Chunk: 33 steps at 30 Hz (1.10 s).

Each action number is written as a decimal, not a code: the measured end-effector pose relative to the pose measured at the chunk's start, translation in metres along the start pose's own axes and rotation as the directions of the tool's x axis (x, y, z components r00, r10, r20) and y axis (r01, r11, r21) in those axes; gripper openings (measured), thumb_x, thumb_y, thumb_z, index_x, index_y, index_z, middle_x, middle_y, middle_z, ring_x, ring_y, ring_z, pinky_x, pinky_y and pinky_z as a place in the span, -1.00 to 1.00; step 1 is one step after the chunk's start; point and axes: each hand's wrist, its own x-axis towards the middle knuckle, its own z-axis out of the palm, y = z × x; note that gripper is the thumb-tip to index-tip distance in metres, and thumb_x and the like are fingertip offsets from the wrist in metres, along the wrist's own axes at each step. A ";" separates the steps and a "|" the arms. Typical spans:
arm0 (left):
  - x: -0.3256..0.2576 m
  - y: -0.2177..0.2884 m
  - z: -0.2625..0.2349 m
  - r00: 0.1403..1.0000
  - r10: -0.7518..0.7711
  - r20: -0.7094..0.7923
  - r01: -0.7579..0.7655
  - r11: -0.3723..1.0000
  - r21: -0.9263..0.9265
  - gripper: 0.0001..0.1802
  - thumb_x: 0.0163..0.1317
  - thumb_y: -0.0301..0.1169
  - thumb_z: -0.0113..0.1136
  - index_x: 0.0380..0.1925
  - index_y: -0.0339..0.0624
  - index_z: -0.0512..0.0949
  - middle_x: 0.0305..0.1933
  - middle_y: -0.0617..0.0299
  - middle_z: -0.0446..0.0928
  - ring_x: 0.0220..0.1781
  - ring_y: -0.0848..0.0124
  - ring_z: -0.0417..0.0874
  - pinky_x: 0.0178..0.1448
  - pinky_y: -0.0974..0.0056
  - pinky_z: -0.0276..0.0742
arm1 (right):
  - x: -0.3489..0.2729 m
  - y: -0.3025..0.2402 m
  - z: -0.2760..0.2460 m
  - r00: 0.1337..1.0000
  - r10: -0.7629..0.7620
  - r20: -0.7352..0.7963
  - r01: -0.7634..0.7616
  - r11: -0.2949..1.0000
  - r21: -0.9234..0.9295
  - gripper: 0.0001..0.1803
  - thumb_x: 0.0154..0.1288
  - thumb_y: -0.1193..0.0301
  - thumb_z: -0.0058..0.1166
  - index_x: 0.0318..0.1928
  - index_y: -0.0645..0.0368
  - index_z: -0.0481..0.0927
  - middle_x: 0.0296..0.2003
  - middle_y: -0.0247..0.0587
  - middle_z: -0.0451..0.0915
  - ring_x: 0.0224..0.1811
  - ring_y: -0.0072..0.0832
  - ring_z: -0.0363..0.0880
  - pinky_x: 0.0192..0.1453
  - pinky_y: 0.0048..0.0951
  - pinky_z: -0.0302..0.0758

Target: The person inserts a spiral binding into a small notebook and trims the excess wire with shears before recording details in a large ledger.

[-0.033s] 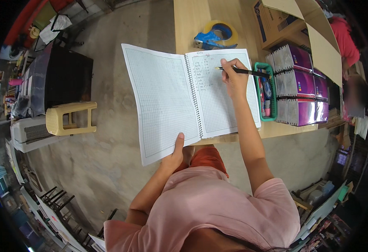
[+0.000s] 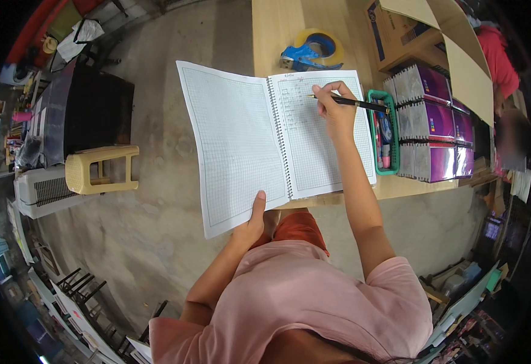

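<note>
On the bench [image 2: 265, 30], at its right side, a carton [image 2: 399, 36] stands beyond stacked purple books [image 2: 435, 118]. The notebook [image 2: 235, 139] lies open, its right page on the bench, its left page reaching past the edge. A green basket [image 2: 395, 155] sits just beside it on the right; a blue tape dispenser [image 2: 305, 59] sits beyond its top edge. Left hand [image 2: 253, 221]: clamped on the left page's lower edge, thumb uppermost. Right hand [image 2: 337, 112]: closed on a black pen [image 2: 365, 105], tip at the right page's upper part; contact with paper cannot be confirmed.

Right fingers [image 2: 322, 93] in a pinch
</note>
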 end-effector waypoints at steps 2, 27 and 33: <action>-0.001 -0.001 -0.002 1.000 0.002 0.004 -0.002 1.000 0.010 -0.61 0.36 -0.37 0.14 0.05 -0.49 0.47 0.06 -0.11 0.53 0.05 0.14 0.55 0.13 0.21 0.44 | 0.000 0.002 0.002 0.998 -0.057 -0.001 0.056 0.982 -0.181 -0.69 0.10 0.55 0.29 -0.54 0.12 0.35 -0.71 -0.42 0.38 -0.67 -0.72 0.27 -0.57 -0.62 0.17; 0.000 -0.009 0.001 0.994 0.103 -0.022 -0.103 0.995 -0.018 -0.65 0.37 -0.42 0.12 0.03 -0.51 0.47 0.02 -0.12 0.54 0.03 0.13 0.56 0.11 0.19 0.46 | 0.005 0.044 0.005 0.911 -0.401 0.094 0.387 0.753 -0.533 -0.61 0.06 0.55 0.17 -0.70 0.19 0.20 -0.75 -0.41 0.19 -0.65 -0.64 0.09 -0.55 -0.43 0.08; 0.000 -0.010 0.001 0.995 0.092 -0.035 -0.094 0.994 -0.050 -0.68 0.36 -0.45 0.12 0.00 -0.50 0.48 -0.01 -0.08 0.55 -0.01 0.16 0.57 0.08 0.20 0.48 | 0.007 0.045 0.005 0.900 -0.425 0.097 0.405 0.733 -0.547 -0.62 0.05 0.54 0.17 -0.70 0.21 0.21 -0.77 -0.37 0.20 -0.67 -0.62 0.10 -0.57 -0.40 0.09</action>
